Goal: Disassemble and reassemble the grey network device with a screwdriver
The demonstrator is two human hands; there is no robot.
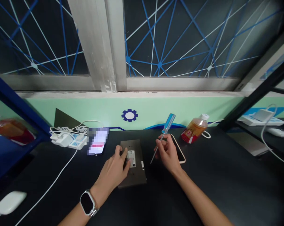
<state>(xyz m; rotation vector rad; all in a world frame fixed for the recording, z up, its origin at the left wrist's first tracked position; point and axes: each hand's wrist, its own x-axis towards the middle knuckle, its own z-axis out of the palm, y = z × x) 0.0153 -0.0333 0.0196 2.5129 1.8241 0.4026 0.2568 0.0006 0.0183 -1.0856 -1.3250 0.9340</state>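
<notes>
Left hand (117, 166) splayed on dark panel (137, 179); right (167, 152) apparently pinches screwdriver (168, 124).

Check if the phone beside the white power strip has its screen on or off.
On: the phone shows a brightly lit, pale screen with a pinkish band across it.

Table (153, 201): black
Flat device (137, 147): dark grey-brown, white label (131, 158)
Screwdriver (167, 124): blue handle, silvery shaft
Bottle (194, 128): orange and red, white cap
Wall (104, 108): pale green, dark blue gear print (129, 115)
Windows (179, 37): dark, crossed by blue and white lines
Watch (87, 202): silver case, black face
</notes>
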